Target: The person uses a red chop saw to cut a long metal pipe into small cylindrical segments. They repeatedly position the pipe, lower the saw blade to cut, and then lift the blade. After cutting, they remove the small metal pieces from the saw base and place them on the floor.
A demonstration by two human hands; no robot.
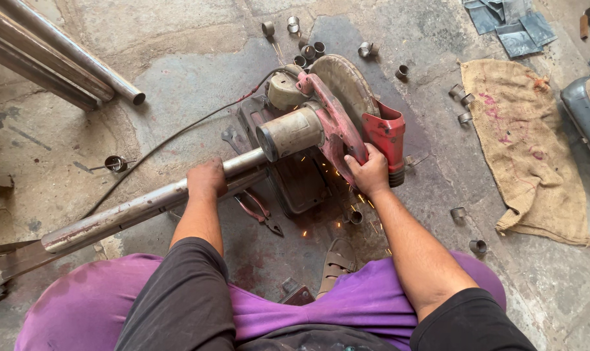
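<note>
At the bottom of the view, purple-clad knees are spread wide, with a sandalled foot (337,263) planted between them on the concrete floor (178,91). Just beyond, the left hand (207,180) is closed around a long steel pipe (132,211), which is held down across the base of a chop saw (327,120). The right hand (369,172) is wrapped around the saw's red handle (386,133), and the head is pressed down onto the pipe; sparks (347,195) are scattered under the blade. Red-handled pliers (259,211) lie on the floor beside the saw base. Short cut rings (460,212) are strewn around the machine, to its right and behind it. Farther right a burlap sack (529,149) is spread flat. At the far left, more pipes (61,58) are laid together.
</note>
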